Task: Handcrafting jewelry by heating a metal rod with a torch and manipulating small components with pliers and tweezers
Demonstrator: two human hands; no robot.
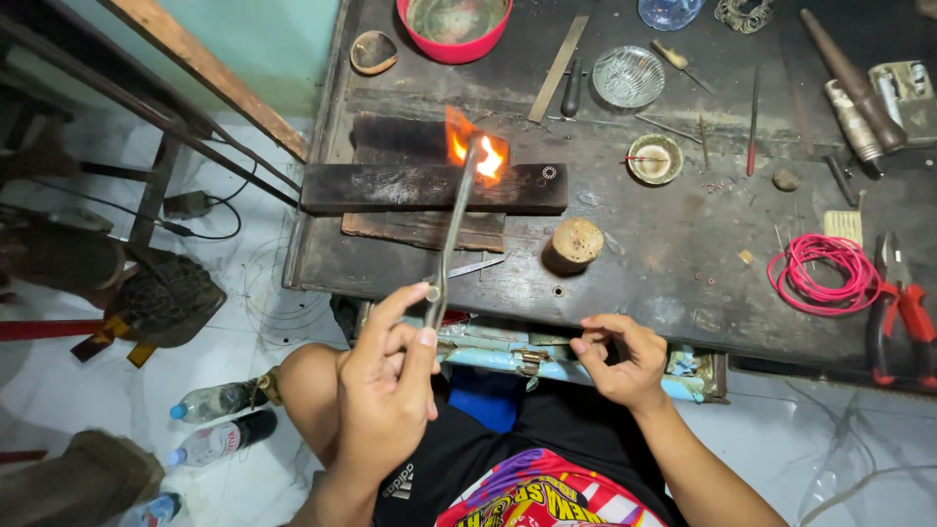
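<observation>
My left hand (386, 385) grips the handle of a long metal torch (451, 232) that reaches up over the bench. Its tip throws an orange flame (476, 148) onto a charred wooden block (390, 187). A small ring-shaped piece (549, 173) lies on the right end of that block. My right hand (620, 359) hovers at the bench's front edge with fingers curled and pinched together; whether something tiny is in them I cannot tell. Metal tweezers (475, 266) lie just past the torch handle.
On the dark workbench (664, 263) are a wooden stump (575, 242), a small dish (654, 159), a glass bowl (629, 76), a red bowl (454, 24), files, a pink wire coil (823, 273) and red pliers (903, 317). Bottles (215, 420) stand on the floor at left.
</observation>
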